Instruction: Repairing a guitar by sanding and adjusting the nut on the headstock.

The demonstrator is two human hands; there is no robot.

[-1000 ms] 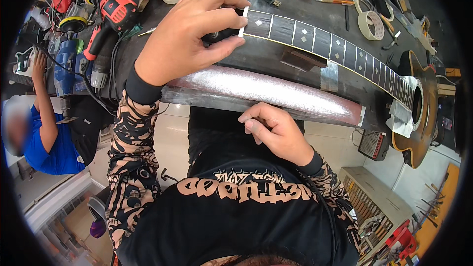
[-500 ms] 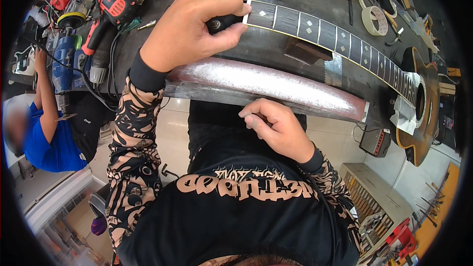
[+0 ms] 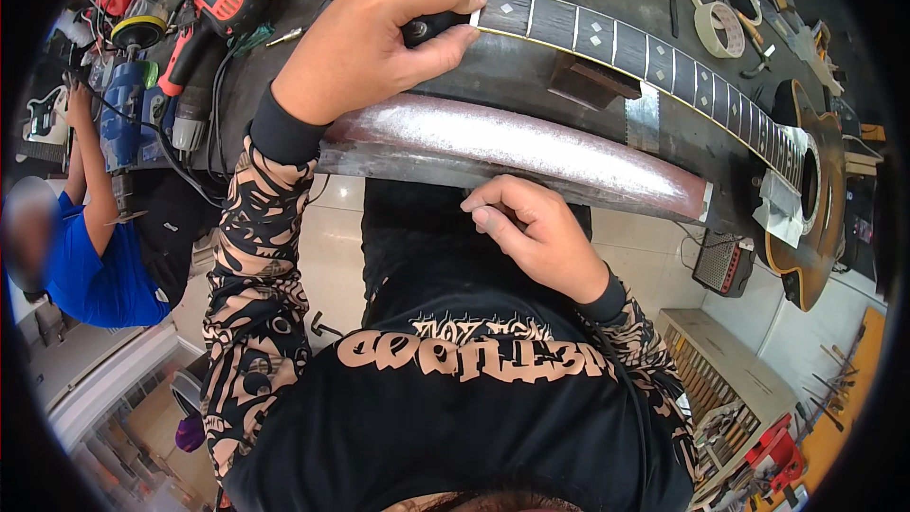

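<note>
The left hand (image 3: 365,38) closes around the guitar neck (image 3: 607,43) at the nut (image 3: 478,0), steadying it on the surface (image 3: 531,76), while the right hand (image 3: 540,237), loosely curled and apparently empty, rests below the edge.

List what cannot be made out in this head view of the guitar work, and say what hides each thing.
- Guitar neck, head view: its end under the left hand.
- Dark tool: mostly covered by fingers.
- Right hand: whether it holds anything, curled fingers hide.
- Guitar body: bent at the rim.
</note>
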